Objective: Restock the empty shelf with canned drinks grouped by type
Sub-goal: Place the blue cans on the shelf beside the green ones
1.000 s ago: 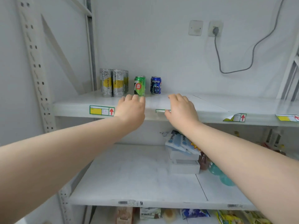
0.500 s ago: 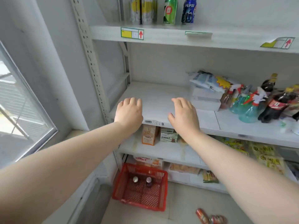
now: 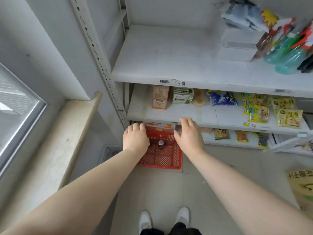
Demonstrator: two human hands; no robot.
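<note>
The red basket (image 3: 160, 155) sits on the tiled floor (image 3: 159, 189) at the foot of the shelving unit, its far end tucked under the lowest shelf's front edge and its near rim facing the person's white shoes (image 3: 182, 215). Left of the basket runs the perforated steel upright (image 3: 100, 53), and beyond that a stone window ledge (image 3: 55, 146), so room on that side is tight; right of the basket the floor lies open, apart from a yellow-printed bag (image 3: 303, 189) at the frame's far right. Above the basket the snack shelf (image 3: 186, 114) juts forward, carrying an orange carton (image 3: 160, 97) and packets. One can (image 3: 160, 143) stands upright inside the basket, only its top showing, near the basket's middle. The left hand (image 3: 135, 139) hangs over the basket's left side, fingers loosely curled and holding nothing; the can lies just beside its knuckles, and whether they touch I cannot tell. The right hand (image 3: 189, 134) hovers over the basket's right rim, fingers spread and empty, with the can between the two hands.
</note>
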